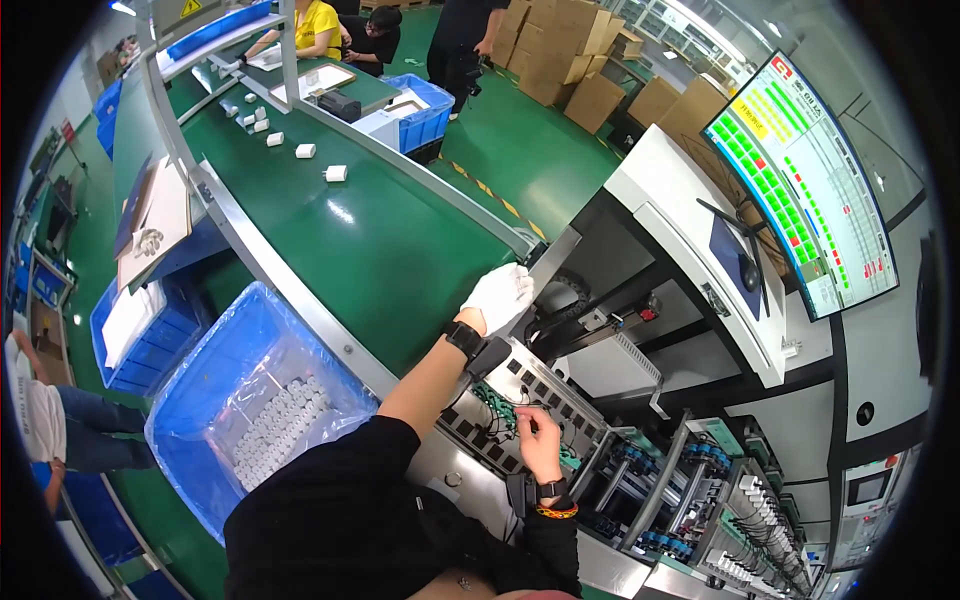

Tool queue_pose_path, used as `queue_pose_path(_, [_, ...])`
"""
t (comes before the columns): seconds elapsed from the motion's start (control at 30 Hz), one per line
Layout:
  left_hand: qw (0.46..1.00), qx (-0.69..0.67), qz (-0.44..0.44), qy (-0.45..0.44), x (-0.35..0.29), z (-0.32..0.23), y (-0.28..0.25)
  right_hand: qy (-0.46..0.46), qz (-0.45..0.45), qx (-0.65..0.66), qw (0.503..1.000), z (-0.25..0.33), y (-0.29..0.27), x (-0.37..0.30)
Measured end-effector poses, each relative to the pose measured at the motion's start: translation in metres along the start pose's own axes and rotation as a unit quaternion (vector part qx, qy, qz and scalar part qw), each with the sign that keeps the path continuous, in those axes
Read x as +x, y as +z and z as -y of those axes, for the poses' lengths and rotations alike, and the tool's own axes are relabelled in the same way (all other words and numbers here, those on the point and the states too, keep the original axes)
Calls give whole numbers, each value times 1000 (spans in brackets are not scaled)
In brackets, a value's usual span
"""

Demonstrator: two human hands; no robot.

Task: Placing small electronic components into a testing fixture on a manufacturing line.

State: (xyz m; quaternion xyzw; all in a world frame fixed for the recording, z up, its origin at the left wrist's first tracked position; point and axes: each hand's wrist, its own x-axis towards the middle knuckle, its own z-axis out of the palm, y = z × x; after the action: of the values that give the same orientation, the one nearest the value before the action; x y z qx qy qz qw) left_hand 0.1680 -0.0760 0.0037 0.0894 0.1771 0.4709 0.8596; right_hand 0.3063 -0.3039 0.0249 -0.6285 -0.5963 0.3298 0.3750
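Note:
My left hand [498, 298], in a white glove, is at the near right end of the green conveyor belt [350, 270], by its metal side rail. Its fingers are curled together, and whatever they may hold is hidden. My right hand [540, 442], bare, is above a metal test fixture [480, 435] with dark slots, green circuit boards and thin dark cables. Thumb and fingertips are drawn together at the cables, but what is between them is too small to make out. Several white plug adapters [336, 173] lie farther up the belt.
At left, a blue bin [180, 420] lined with clear plastic holds rows of white adapters. Machinery with rails and cables [690, 490] stands at right, below a monitor [800, 190] and a white shelf with a mouse [750, 275]. People, another blue crate [425, 110] and cardboard boxes [560, 40] are beyond.

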Motion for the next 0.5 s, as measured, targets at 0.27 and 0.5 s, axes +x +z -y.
queue_pose_path(0.27, [798, 501, 84, 324, 48, -7, -83, 32, 213, -91, 972, -3, 10, -3])
queue_pose_path(0.5, [997, -7, 10, 71, 19, 8, -19, 99, 232, -114, 961, -11, -2, -6])
